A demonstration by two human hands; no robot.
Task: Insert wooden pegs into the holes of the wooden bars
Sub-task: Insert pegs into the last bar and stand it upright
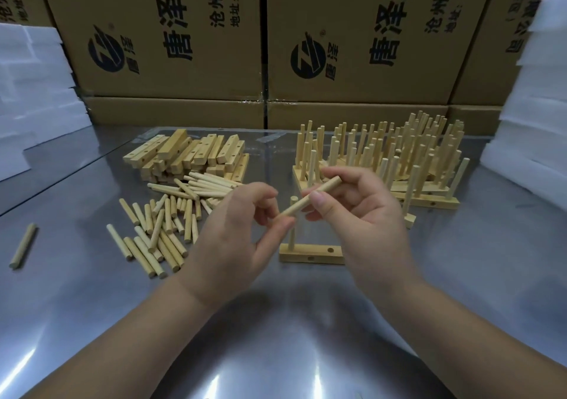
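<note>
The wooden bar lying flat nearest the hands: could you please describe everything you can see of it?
The wooden bar is a pale, square-edged block lying flat on the metal table. One upright peg stands in its left end; an empty hole shows on top near the right end and another in the front face. Whether the right hand touches it is unclear.

One left hand point(233, 233) and one right hand point(365, 217) share one held peg point(310, 197). One front bar point(311, 253) carries one upright peg point(293, 203). One stray peg point(24, 245) lies alone. Two foam stacks point(33, 91) stand.
</note>
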